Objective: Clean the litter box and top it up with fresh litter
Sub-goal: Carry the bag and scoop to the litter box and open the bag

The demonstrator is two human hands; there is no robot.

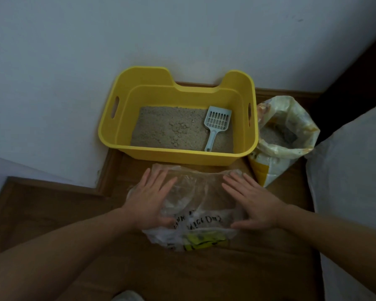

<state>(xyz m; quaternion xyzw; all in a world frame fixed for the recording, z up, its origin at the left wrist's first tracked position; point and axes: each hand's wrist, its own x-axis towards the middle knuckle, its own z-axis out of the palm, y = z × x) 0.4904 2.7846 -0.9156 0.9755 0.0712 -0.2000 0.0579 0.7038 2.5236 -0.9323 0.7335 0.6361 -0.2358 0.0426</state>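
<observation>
box (178, 156): yellow, set against the wall; holds litter (172, 129) that seems clumped near the middle, though the light is dim.
scoop (215, 126): pale blue, lying on the litter at the box's right side. Its long axis runs near to far, with the handle end toward the person and the slotted head toward the wall.
plastic bag (204, 192): clear, on the floor just before the box.
left hand (152, 198), right hand (254, 203): both flat on the plastic bag, fingers straight, grasping nothing. The right hand is nearer the scoop handle, which lies ahead of it, beyond the box's front wall.
litter bag (300, 118): open, just right of the box.
</observation>
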